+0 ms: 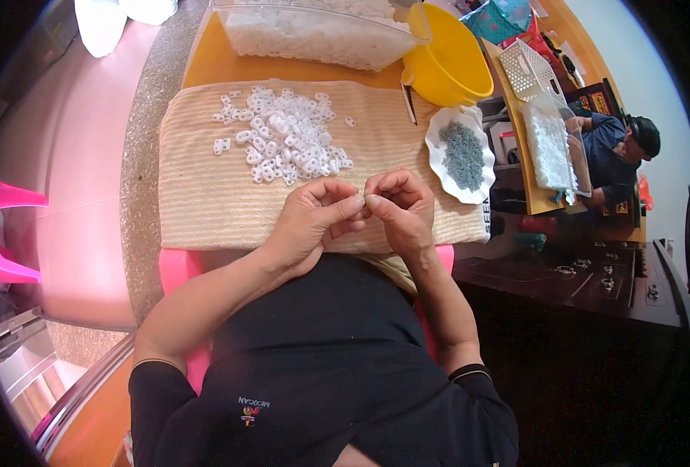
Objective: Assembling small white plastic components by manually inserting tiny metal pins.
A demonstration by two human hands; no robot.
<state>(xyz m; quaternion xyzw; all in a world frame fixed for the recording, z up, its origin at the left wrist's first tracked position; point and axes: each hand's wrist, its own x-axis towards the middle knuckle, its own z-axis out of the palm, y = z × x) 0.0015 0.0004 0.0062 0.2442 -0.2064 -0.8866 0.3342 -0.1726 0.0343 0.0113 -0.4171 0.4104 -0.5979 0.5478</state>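
Hands meet at the near side of the striped beige towel, tips almost touching, just in front of the wearer's black shirt. Left hand: thumb and index narrowed to a pinch, other fingers curled under. Right hand: same, thumb against bent index, remaining fingers folded. Can't tell whether a part sits in either pinch; fingertips hide it, or it's too small to see.

White two-hole pieces lie in a loose heap on the towel, just beyond the left hand; a few strays left of the heap, a single one to its right. Small grey parts are piled in a scalloped white dish, right of and beyond the right hand. Slim tool, dark at the near end, lies near the yellow basin. Clear bin of more white pieces at the far end of the table. Co-worker in a dark cap at right, beside a second clear bin, also loaded white.
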